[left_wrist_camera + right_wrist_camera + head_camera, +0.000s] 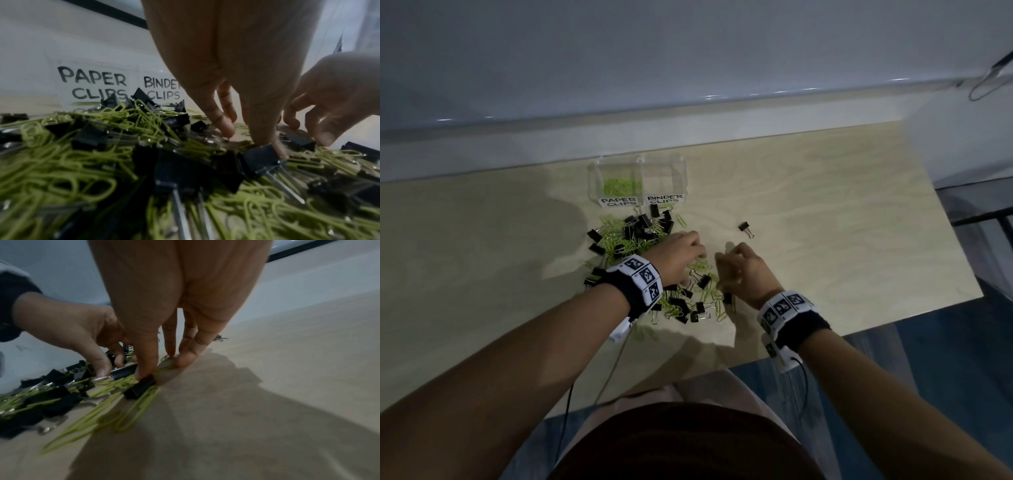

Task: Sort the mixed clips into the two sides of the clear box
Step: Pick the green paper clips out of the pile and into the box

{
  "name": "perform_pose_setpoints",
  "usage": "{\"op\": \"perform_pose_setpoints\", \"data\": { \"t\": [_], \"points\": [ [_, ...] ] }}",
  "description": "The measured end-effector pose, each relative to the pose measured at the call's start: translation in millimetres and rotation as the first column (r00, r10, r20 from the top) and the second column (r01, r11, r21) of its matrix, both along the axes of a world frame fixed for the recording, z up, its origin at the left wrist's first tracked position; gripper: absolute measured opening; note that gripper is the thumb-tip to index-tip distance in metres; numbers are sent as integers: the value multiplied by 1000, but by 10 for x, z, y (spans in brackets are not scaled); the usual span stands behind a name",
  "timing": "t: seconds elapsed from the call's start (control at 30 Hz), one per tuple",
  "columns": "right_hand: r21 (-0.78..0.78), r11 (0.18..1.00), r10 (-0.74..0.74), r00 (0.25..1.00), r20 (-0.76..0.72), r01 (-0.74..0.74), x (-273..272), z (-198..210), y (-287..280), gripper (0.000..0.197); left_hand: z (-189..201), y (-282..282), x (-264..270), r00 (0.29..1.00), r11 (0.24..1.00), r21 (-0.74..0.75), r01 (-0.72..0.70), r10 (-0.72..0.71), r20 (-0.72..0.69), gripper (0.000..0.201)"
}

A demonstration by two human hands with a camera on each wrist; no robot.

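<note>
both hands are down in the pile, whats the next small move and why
Probably close the right hand on the green paper clips under its fingertips and carry them to the paper clips side of the clear box. That side already holds green clips, while the binder clips side looks empty.

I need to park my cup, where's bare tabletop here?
Bare wood lies right of the lone binder clip and left of the clear box. It is crowded from the box front down through the clip pile, where both hands work.
</note>
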State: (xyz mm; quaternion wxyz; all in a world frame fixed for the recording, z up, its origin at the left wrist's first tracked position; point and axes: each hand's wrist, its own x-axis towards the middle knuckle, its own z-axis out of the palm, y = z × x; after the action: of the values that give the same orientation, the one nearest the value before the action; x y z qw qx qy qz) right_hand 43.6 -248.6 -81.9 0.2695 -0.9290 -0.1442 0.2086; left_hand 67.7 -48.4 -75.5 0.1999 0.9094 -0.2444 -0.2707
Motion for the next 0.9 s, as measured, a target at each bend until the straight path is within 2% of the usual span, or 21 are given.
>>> {"op": "perform_pose_setpoints", "data": {
  "t": [0.13,0.27,0.4,0.53,0.67,0.73,0.8,0.9],
  "points": [
    [36,998,41,997,60,-43,100,5,256,32,-6,-18,-7,995,994,-48,-95,93,-36,29],
    [62,995,75,990,121,-83,185,4,353,16,12,-22,12,987,989,-20,-147,146,-68,21],
    [-23,990,141,984,107,-139,244,7,385,9,-1,20,7,993,991,57,-117,117,-7,18],
    [-53,996,70,997,24,-68,214,-5,329,12,-6,4,-25,994,991,93,-93,98,-46,24],
    [-7,1000,-11,999,-32,11,193,39,321,11,58,83,-28,952,963,-11,-270,266,-151,25],
    [6,995,-101,992,-78,102,211,37,306,9,90,150,-25,923,930,-76,-360,343,-174,27],
    [28,982,-183,975,-126,188,241,4,295,17,116,211,-32,897,894,-131,-428,403,-183,28],
    [133,960,-227,962,-149,247,350,48,346,21,162,320,-42,850,822,-220,-525,494,-182,27]
  ]
}}
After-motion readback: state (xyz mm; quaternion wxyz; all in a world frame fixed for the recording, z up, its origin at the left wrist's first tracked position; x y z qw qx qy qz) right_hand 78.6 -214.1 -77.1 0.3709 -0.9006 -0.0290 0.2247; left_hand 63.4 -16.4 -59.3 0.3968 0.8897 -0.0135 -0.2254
